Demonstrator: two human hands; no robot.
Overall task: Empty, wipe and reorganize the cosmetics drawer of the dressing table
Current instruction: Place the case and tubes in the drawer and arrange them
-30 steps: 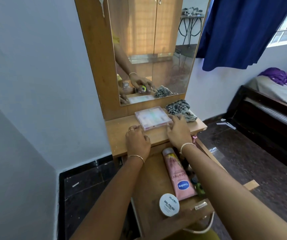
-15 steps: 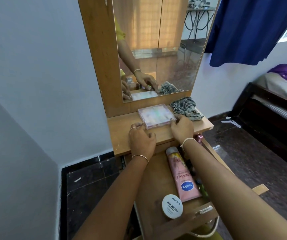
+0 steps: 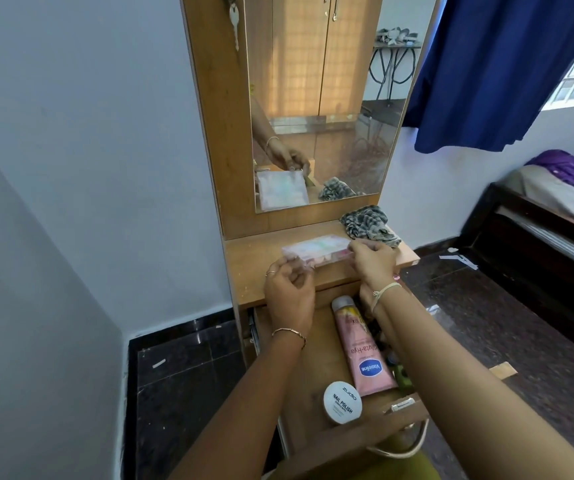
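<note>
palette is being held at the tabletop, 12 o'clock of the open drawer, left hand pinching its near corner, right hand pinching its 3 o'clock end. looks like emptying's going on; tube and tub are waiting, needing lifting out next.

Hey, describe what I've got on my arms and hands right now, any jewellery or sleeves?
No sleeves show; both forearms are bare. The left hand wears a thin metal ring on one finger and a slim gold-coloured chain bracelet at the wrist. The right hand has a pale cream thread band tied round its wrist. No gloves or watch.
</note>
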